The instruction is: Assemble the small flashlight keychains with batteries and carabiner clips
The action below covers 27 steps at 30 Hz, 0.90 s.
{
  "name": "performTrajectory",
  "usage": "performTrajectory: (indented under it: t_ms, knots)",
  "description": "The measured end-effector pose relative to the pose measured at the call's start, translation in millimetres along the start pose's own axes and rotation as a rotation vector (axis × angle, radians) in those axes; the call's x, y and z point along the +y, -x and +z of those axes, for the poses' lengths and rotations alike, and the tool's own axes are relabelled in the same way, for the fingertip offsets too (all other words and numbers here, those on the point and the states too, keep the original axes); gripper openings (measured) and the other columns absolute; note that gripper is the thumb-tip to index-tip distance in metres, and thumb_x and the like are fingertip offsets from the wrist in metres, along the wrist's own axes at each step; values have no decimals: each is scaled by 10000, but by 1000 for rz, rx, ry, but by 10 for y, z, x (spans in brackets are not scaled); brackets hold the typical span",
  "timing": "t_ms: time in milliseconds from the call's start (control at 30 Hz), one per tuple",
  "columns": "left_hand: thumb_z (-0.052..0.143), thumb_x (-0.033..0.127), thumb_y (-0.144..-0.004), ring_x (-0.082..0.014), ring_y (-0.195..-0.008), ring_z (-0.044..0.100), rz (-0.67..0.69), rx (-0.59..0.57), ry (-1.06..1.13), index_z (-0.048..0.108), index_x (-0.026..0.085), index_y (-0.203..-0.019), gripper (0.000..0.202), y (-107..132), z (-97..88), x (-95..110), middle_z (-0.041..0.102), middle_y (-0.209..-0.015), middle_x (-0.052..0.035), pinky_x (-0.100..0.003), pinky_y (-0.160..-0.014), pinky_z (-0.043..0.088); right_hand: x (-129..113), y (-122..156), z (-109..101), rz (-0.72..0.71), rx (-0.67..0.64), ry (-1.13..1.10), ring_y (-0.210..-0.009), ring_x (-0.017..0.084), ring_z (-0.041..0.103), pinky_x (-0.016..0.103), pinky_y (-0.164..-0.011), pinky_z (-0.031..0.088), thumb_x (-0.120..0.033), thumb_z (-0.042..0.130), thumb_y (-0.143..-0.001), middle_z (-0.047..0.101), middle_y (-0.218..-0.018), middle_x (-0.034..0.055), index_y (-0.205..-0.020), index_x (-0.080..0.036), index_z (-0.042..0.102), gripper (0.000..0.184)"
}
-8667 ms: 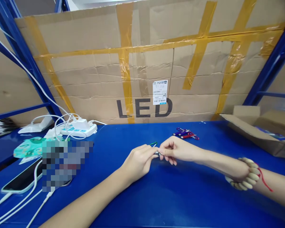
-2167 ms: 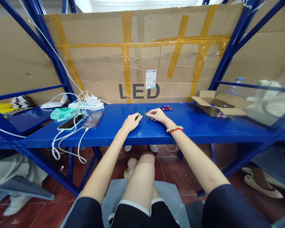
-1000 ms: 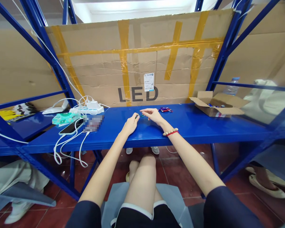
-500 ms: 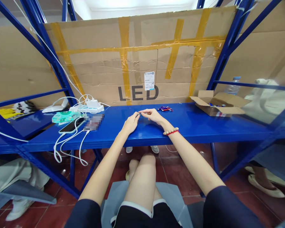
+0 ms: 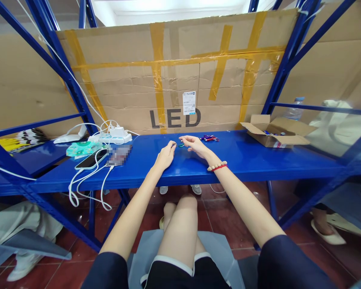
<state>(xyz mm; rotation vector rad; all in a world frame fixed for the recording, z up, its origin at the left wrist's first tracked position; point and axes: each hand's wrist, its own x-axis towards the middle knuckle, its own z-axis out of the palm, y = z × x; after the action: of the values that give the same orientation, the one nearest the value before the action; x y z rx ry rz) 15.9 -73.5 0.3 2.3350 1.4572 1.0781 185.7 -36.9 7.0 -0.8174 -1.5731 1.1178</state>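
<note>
My left hand (image 5: 166, 154) rests on the blue shelf (image 5: 246, 160), its fingertips pinched on one end of a small green item (image 5: 181, 145). My right hand (image 5: 195, 145) sits just right of it, fingers loosely stretched over the item with a small gap to the left hand. A beaded bracelet with a red string is on my right wrist. A small pile of red, purple and blue items of the same kind (image 5: 209, 138) lies behind my right hand.
An open cardboard box (image 5: 276, 134) stands at the right. At the left lie a phone (image 5: 90, 159) on white cables, a tissue pack (image 5: 82, 147) and a power strip (image 5: 110, 138). Taped "LED" cardboard backs the shelf. Other people's feet show below.
Half a second ago both hands met, pinching the small item together. Now my right hand has come off it and the hands are slightly apart. The view pulled back from 8.7 s ago.
</note>
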Motion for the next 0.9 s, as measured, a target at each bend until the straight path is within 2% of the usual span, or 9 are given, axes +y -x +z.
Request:
performTrajectory:
  t_ms: [167,300,467,633,800,900]
  knots:
    - [276,359,-912,-167,-701,572,27,37,36,428,235,-1052,242,11,2,15,584,-747,-7,-285,-708,422,-14,17,-1,48,-97,-23,-612,62,420,136,-442,327,-383,688,-660,516,-742,-17,-943,-202,634,340]
    - [285,354,-906,-166,-688,568,33,76,66,391,222,-1062,230,8,20,8,577,-746,-7,-288,-716,420,-32,22,5,39,-121,-103,-637,57,433,133,-451,331,-364,709,-643,498,-790,-26,-955,-220,596,361]
    - [312,345,-899,-169,-694,572,74,-18,37,434,228,-1038,219,-6,32,-10,572,-727,-2,-277,-698,417,-19,23,20,63,-161,-97,-624,54,443,139,-449,319,-345,735,-605,531,-809,-21,-892,-194,556,371]
    - [310,336,-907,-166,-719,588,53,-37,-10,476,257,-1059,238,-2,7,19,596,-736,1,-259,-691,416,-6,2,10,56,-151,-80,-626,54,458,135,-445,306,-361,742,-595,543,-797,-20,-899,-193,540,402]
    - [335,331,-909,-181,-820,607,-3,37,-94,508,284,-1069,241,33,-36,103,642,-845,-8,-258,-712,418,-34,-28,-18,76,-82,-178,-598,44,448,143,-455,305,-364,752,-576,558,-833,-25,-921,-214,529,437]
    - [343,319,-909,-176,-858,606,26,41,-88,524,282,-1074,248,37,-37,110,650,-905,-8,-253,-737,424,-57,-21,-17,76,-54,-202,-607,46,458,143,-456,304,-362,759,-565,565,-839,-26,-920,-218,531,445]
